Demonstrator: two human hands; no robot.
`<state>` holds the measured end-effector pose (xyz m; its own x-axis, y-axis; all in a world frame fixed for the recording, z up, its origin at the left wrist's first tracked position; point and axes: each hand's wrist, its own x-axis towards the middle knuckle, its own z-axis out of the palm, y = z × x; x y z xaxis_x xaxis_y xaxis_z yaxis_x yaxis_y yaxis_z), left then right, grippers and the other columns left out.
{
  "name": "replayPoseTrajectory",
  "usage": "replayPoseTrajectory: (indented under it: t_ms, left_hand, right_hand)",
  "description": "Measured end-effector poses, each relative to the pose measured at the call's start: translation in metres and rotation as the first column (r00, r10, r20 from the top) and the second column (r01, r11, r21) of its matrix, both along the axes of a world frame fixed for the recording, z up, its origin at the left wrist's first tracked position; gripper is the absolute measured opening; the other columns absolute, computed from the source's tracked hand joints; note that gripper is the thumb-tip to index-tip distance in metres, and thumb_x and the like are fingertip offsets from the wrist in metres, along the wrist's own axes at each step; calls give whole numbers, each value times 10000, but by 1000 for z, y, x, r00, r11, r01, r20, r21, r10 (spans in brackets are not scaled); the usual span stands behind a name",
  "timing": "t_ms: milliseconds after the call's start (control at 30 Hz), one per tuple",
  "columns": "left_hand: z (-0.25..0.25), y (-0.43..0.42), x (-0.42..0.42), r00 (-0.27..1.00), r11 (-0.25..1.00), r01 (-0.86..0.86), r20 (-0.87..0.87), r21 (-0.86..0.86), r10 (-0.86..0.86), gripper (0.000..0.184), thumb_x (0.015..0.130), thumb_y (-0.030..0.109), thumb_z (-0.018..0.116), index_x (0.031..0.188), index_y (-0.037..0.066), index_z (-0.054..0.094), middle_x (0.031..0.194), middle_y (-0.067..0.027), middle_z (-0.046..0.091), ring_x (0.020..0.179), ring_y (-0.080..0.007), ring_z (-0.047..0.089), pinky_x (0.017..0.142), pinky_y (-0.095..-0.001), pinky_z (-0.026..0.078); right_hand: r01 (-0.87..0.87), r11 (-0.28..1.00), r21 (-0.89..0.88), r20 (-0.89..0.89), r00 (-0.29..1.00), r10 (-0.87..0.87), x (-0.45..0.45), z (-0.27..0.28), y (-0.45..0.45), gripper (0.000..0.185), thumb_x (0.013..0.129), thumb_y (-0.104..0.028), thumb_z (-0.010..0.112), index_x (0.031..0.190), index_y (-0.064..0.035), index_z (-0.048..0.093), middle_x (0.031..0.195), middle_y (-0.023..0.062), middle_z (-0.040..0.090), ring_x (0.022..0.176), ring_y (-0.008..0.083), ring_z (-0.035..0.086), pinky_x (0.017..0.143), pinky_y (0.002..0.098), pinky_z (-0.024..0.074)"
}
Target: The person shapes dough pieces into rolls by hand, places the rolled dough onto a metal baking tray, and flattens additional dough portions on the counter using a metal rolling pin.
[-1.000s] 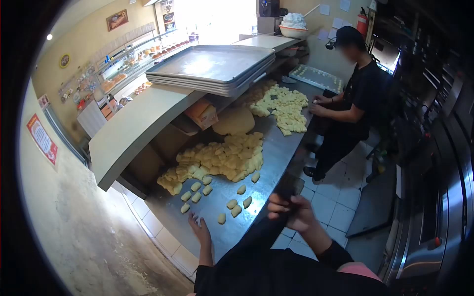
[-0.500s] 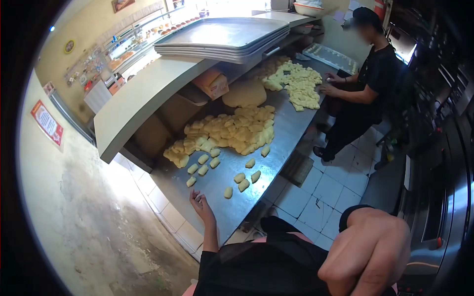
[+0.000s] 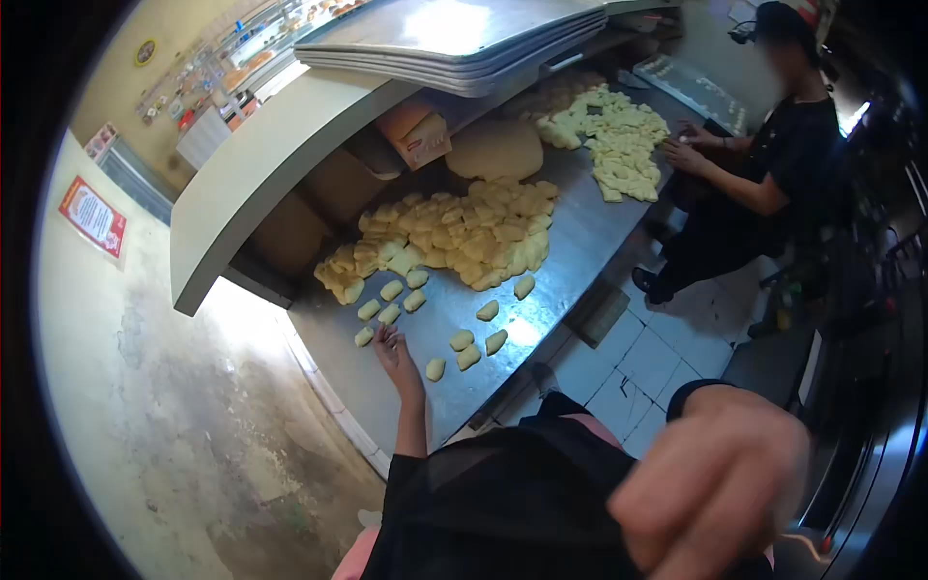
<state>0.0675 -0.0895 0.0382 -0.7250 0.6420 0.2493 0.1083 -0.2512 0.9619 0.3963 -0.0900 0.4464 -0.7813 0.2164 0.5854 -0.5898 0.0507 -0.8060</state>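
My left hand (image 3: 394,354) is over the near left part of the metal table, fingers loosely bent and apart, with no object visible in it. Its fingertips are just beside a small dough piece (image 3: 363,336) and another dough piece (image 3: 389,314). More cut pieces lie to the right, among them a dough piece (image 3: 469,358). Behind them spreads a large pile of dough pieces (image 3: 464,232). Close to the camera, at lower right, my right hand (image 3: 710,478) is blurred, its fingers curled closed; whatever they may hold is hidden.
A stack of metal trays (image 3: 445,48) rests on the curved counter (image 3: 261,155) above the table (image 3: 580,222). A co-worker (image 3: 773,184) stands at the far right by a second dough pile (image 3: 623,145). A cardboard box (image 3: 414,135) and a large dough mass (image 3: 498,150) lie under the counter.
My left hand has moved forward, up to the small dough pieces. My right hand remains curled at lower right, now more blurred. The camera view has shifted slightly.
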Motion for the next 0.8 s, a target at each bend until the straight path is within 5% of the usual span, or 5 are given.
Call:
replayPoseTrajectory:
  t_ms: [233,433,667,767,800]
  left_hand:
    - [69,80,39,947,997,-65,-317,-39,49,345,913,10,555,1254,8,507,1164,-107,550,1082,-210,538,965,-324,412]
    - [242,169,56,381,936,47,-872,349,306,377,846,6,610,1217,50,552,1198,-129,573,1154,-307,507,1062,-490,339]
    - [351,235,66,31,995,-76,-997,69,72,290,903,124,586,1193,125,569,1376,-74,472,1357,-320,356,1141,-580,168]
    - [359,248,48,42,998,22,-997,-63,-64,175,897,135,596,1067,94,597,1340,-61,501,1279,-304,416,1107,-508,240]
    - [365,248,43,82,989,91,-989,-112,-119,157,896,136,598,1044,83,601,1325,-63,511,1242,-302,437,1091,-484,262]
  right_hand:
    - [42,996,84,42,998,-45,47,12,72,166,849,-122,693,944,4,746,642,64,526,512,151,508,426,282,328]
    - [110,958,265,34,992,-123,68,22,120,223,849,-270,702,908,-65,767,672,50,525,508,134,467,439,274,308]
    - [260,942,212,-389,907,-163,76,0,161,180,815,-237,751,825,-60,717,708,45,494,560,151,437,525,289,330]
    - [657,740,-144,2,748,-663,99,12,121,213,859,-209,696,750,-41,623,725,48,511,635,151,462,564,316,347]
    - [849,440,-293,183,502,-845,79,25,95,225,871,-206,680,741,-38,607,733,47,521,638,148,459,562,321,347]
